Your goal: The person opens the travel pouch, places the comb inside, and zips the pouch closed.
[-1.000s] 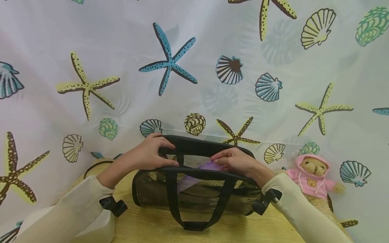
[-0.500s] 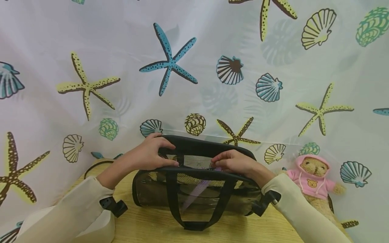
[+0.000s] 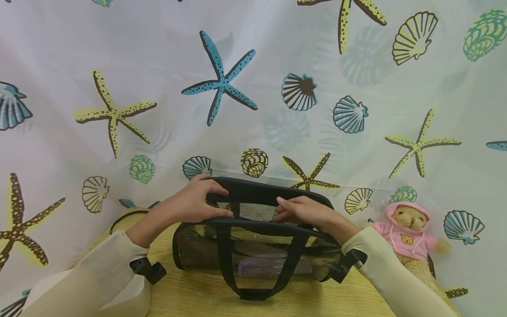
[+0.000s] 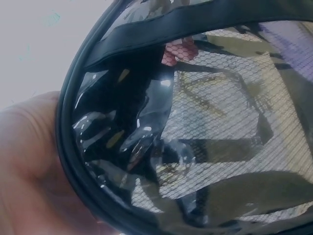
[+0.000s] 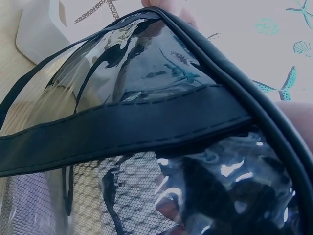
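Observation:
A see-through bag (image 3: 198,253) with black trim and mesh stands with its top unzipped. My left hand (image 3: 194,199) holds its left end, thumb on the front rim and fingers over the back rim. In the left wrist view, that hand (image 4: 29,166) lies against the bag's outer end. Through the front panel a purple comb (image 3: 273,267) shows, lying low inside the bag. My right hand (image 3: 305,210) is in the mouth of the bag toward its right end, above the comb. Its fingers are loosely bent with nothing between them; some fingertips are hidden behind the front rim.
The bag's black handle (image 3: 253,294) hangs in front over the wooden table (image 3: 178,295). A teddy bear (image 3: 408,233) in a pink hoodie sits at the right. A white container (image 3: 134,295) is under my left forearm. A printed curtain (image 3: 253,132) hangs behind.
The purple comb has left my right hand's fingers, slid down into the bag and now lies along its bottom. The right fingers have loosened. My left hand has stayed put.

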The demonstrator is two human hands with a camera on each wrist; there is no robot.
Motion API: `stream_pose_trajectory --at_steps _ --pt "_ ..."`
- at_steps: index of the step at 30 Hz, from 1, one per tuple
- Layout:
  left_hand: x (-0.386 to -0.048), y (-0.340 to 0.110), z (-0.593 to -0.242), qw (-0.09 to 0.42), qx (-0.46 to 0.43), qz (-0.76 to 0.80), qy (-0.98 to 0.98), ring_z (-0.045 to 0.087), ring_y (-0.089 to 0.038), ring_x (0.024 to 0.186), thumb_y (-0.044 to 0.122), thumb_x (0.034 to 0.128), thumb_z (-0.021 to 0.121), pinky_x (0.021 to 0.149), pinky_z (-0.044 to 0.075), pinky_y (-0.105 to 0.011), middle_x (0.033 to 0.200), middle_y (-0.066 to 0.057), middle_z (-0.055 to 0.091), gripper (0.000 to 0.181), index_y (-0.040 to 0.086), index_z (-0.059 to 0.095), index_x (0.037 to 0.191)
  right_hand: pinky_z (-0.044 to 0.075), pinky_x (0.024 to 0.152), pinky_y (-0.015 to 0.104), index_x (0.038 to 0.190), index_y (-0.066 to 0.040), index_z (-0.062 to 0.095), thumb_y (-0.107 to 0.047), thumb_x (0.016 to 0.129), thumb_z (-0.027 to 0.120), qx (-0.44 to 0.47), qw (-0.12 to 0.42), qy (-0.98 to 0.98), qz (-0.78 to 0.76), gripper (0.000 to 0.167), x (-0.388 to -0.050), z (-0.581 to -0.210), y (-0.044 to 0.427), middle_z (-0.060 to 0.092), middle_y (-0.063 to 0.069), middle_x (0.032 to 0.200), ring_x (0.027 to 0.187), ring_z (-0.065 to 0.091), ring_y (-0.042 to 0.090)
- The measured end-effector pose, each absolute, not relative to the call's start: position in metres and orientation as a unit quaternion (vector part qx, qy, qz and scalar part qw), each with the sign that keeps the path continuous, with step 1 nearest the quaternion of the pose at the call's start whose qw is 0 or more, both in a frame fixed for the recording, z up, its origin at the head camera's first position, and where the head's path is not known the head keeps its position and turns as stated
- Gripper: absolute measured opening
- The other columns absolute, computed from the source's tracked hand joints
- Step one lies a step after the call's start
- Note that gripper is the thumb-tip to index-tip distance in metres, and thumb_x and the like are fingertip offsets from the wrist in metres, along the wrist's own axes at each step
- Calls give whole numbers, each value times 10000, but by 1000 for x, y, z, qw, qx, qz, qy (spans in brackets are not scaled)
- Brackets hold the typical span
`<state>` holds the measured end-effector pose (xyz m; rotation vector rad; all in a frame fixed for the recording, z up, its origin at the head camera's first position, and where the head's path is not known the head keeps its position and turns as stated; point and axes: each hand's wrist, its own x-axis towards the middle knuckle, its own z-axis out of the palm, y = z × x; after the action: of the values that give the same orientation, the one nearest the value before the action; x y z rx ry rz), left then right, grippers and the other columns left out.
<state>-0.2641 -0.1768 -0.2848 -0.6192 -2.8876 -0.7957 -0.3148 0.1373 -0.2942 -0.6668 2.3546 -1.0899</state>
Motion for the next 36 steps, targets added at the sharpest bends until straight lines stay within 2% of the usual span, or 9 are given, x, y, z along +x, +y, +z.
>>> stream_pose_trajectory --at_steps 3,6,9,12,15,20,25,30,36 --pt "-260 -179 -289 78 -197 -277 -937 276 -481 1518 378 915 780 1202 273 -685 1416 -174 618 569 71 645 1375 387 1203 532 1468 12 532 -469 1123 331 -247 231 853 -396 626 -314 -294 135 675 156 1377 1382 572 345" --pt "-253 -181 -296 137 -187 -294 -927 392 -444 1451 367 941 751 1156 349 -670 1410 -165 613 549 97 625 1403 394 1197 525 1466 0 537 -465 1121 343 -250 231 854 -393 611 -313 -292 132 680 148 1373 1375 579 341" --pt "-247 -185 -301 207 -168 -303 -915 489 -406 1333 386 940 753 1092 410 -638 1359 -159 627 527 111 645 1377 407 1194 501 1477 -9 525 -466 1117 364 -256 235 853 -389 603 -314 -287 128 674 144 1385 1373 582 330" --pt "-243 -190 -308 251 -143 -312 -905 543 -319 1121 434 912 777 939 475 -510 1175 -129 639 531 100 659 1307 421 1187 484 1493 -20 507 -456 1118 374 -261 238 853 -385 591 -313 -281 126 666 138 1397 1372 585 316" --pt "-236 -195 -316 247 -131 -333 -900 491 -243 946 489 910 763 788 423 -382 1011 -87 557 525 95 617 1224 447 1166 472 1489 -31 514 -445 1120 376 -266 233 857 -376 571 -312 -278 125 671 139 1389 1363 594 311" --pt "-221 -208 -330 214 -120 -356 -902 484 -192 811 509 877 793 704 433 -292 902 -52 499 518 136 541 1134 471 1146 463 1475 -69 533 -432 1111 421 -261 237 854 -382 526 -310 -272 116 683 124 1368 1343 611 305" --pt "-214 -214 -343 213 -103 -365 -901 526 -144 828 506 808 858 708 493 -261 905 -10 546 565 162 530 1113 498 1121 430 1437 -103 578 -405 1100 471 -283 248 853 -361 465 -307 -265 95 684 86 1365 1317 627 269" --pt "-215 -215 -353 257 -104 -396 -875 577 -80 823 395 820 879 700 547 -240 884 19 600 438 183 556 1028 501 1104 433 1385 -167 643 -406 1088 499 -301 246 863 -323 407 -305 -258 67 678 40 1361 1284 630 220" --pt "-213 -217 -363 282 -103 -443 -845 656 -2 829 328 830 879 719 596 -211 909 41 708 290 213 683 1010 457 1150 462 1439 -150 610 -402 1082 512 -298 268 867 -294 448 -303 -253 35 617 31 1449 1359 570 229"
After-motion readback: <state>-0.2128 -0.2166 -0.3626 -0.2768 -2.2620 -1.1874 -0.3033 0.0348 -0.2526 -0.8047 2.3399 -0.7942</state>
